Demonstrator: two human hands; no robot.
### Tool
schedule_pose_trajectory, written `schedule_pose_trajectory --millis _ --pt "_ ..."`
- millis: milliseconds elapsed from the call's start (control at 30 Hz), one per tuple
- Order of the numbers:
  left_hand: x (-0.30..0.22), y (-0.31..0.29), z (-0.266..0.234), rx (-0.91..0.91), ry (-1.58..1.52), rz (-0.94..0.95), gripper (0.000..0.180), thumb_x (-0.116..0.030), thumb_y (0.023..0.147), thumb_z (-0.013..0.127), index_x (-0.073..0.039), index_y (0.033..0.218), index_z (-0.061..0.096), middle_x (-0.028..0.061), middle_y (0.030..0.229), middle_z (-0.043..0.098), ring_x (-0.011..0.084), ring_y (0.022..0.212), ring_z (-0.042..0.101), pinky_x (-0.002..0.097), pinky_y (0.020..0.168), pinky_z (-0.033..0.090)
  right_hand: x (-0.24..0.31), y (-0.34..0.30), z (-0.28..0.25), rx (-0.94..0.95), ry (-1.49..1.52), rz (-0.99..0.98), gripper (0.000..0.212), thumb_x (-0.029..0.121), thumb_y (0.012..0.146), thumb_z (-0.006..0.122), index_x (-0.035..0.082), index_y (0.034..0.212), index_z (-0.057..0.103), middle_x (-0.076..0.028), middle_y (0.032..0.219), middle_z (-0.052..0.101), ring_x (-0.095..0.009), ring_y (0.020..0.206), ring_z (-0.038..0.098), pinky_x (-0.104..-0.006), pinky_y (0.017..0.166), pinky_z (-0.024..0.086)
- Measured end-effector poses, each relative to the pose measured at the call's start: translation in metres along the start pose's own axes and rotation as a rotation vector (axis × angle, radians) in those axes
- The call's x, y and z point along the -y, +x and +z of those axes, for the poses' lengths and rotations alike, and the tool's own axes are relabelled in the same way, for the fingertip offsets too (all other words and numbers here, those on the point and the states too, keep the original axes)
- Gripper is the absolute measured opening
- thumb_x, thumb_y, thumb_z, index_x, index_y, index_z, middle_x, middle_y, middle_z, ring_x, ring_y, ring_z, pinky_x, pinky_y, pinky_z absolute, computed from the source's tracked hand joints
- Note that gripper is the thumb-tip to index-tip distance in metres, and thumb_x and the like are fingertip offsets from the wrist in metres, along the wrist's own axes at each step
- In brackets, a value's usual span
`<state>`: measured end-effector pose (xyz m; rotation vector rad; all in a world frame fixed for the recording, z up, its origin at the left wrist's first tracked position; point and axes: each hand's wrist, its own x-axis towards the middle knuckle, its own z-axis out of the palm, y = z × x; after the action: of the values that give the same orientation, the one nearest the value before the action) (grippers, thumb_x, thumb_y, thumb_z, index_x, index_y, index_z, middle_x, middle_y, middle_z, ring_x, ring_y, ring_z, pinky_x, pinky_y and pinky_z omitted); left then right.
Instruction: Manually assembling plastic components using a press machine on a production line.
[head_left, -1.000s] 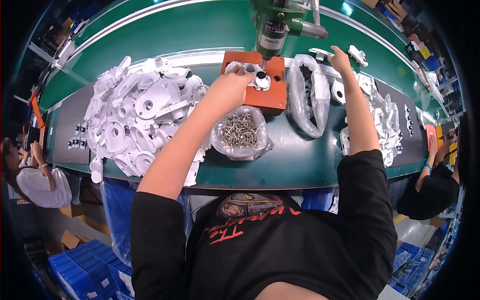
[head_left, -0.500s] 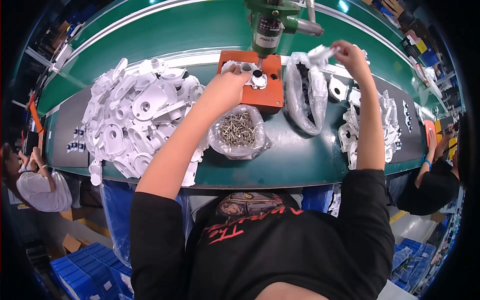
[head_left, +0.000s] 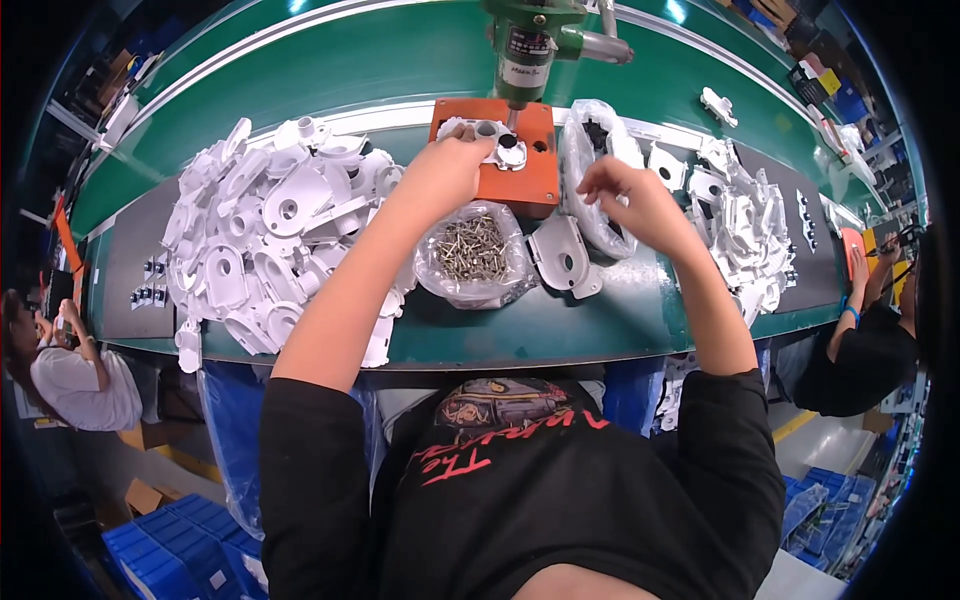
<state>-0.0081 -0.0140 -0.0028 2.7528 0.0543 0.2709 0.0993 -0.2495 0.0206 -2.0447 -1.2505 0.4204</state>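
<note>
My left hand [head_left: 453, 167] is closed on the near-left side of a white plastic part [head_left: 511, 154] seated on an orange fixture block [head_left: 520, 188]. The tip of a green power screwdriver [head_left: 527, 60] comes down close beside that part. Empty, with fingers bent and apart, my right hand [head_left: 632, 200] hovers over a clear plastic bag [head_left: 590, 122] of small black pieces. Another white plastic housing [head_left: 562, 258] lies on the bench between this bag and a clear bag of screws [head_left: 470, 250].
A large heap of white plastic parts [head_left: 285, 215] covers the left side; a smaller pile [head_left: 745, 220] lies at right. One white part [head_left: 718, 107] sits on the green conveyor [head_left: 400, 75] beyond. Co-workers [head_left: 85, 375] [head_left: 865, 345] sit at both sides.
My right hand has let go of its white part and moved left and nearer. A white housing now lies beside the screw bag. My left hand stays at the fixture.
</note>
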Motion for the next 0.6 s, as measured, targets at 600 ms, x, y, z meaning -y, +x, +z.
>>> schedule_pose_trajectory --millis 600 --pt "-0.001 0.0 0.001 -0.024 -0.019 0.011 0.029 0.0 0.073 0.045 -0.001 0.099 0.057 0.022 0.095 0.059 0.0342 0.093 0.057 0.0423 0.078 0.048 -0.025 0.097 0.042 -0.293 0.57 0.043 0.018 0.005 0.079 0.056 -0.004 0.095 0.058 -0.008 0.084 0.064 -0.012 0.074 0.061 -0.0231 0.059 0.047"
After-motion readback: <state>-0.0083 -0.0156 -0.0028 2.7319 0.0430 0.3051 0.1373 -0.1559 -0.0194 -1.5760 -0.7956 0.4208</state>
